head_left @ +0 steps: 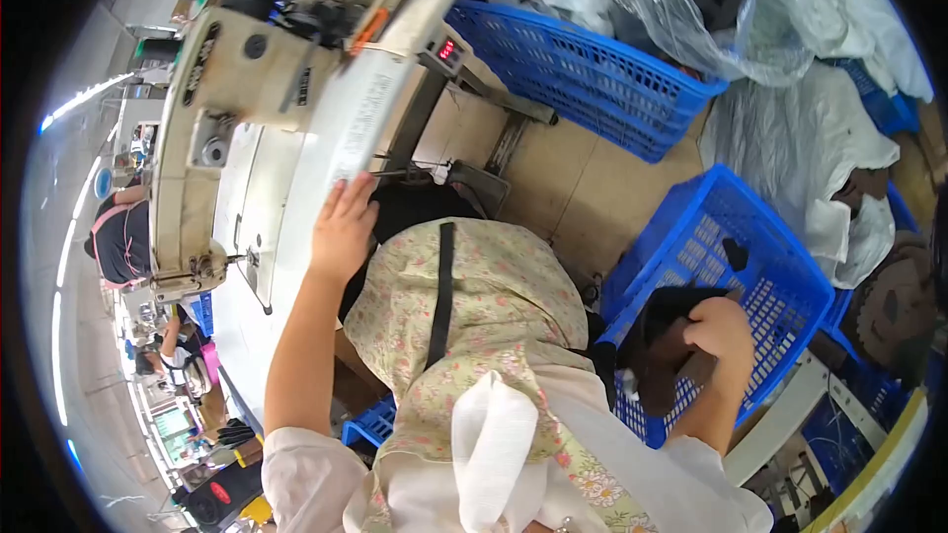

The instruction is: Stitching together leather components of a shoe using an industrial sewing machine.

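My left hand [343, 225] rests with its fingers stretched out on the front edge of the white sewing table [286, 199]. It holds nothing. On that table stands a cream sewing machine [229, 69], with its needle end toward the lower left. To my right, my right hand [721, 329] reaches down into a blue plastic basket [681, 227]. Its fingers curl over dark brown fabric pieces [660, 370] bunched in the near part of the basket. The fingertips are partly hidden against the cloth. A small dark scrap [735, 254] lies by the basket's far wall.
A larger blue crate [583, 64] stands ahead, heaped with clear plastic bags [760, 20]. More bags and brown pieces [894, 301] lie at the far right. A floral apron [474, 286] covers my lap. Other people work at the left, one in a dark top [123, 237].
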Motion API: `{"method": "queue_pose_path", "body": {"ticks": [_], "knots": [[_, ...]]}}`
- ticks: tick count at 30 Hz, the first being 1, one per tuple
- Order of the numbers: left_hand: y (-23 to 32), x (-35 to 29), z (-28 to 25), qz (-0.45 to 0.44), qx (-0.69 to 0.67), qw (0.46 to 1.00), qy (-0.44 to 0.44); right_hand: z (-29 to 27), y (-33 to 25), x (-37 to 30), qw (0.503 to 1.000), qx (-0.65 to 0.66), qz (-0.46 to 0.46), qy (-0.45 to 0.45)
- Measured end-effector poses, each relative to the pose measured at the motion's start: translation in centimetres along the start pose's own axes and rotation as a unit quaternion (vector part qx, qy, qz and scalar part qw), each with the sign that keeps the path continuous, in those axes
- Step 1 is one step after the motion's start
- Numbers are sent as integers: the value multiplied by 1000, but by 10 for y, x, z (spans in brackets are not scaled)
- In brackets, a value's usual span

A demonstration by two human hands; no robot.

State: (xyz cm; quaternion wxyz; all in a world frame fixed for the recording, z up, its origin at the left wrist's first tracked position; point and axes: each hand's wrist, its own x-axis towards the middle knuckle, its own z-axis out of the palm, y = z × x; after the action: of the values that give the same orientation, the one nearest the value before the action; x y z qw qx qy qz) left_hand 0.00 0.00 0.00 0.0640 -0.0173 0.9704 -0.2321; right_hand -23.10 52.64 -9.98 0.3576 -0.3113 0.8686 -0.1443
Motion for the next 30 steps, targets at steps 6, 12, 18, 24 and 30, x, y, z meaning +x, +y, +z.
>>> {"method": "queue_pose_path", "body": {"ticks": [6,12,18,24,30], "knots": [[8,0,-41,-28,-198,979,27,-125,-149,-49,934,145,-254,203],[44,-64,-62,-152,-841,495,158,-128,-274,14,832,374,-384,143],[38,-130,-65,-190,-900,240,312,-80,-379,40,784,484,-390,-6],[38,-179,-42,-276,-832,358,323,-55,-427,42,769,491,-389,-128],[33,-174,-81,-348,-828,109,425,-32,-419,70,720,526,-392,-226]]}}
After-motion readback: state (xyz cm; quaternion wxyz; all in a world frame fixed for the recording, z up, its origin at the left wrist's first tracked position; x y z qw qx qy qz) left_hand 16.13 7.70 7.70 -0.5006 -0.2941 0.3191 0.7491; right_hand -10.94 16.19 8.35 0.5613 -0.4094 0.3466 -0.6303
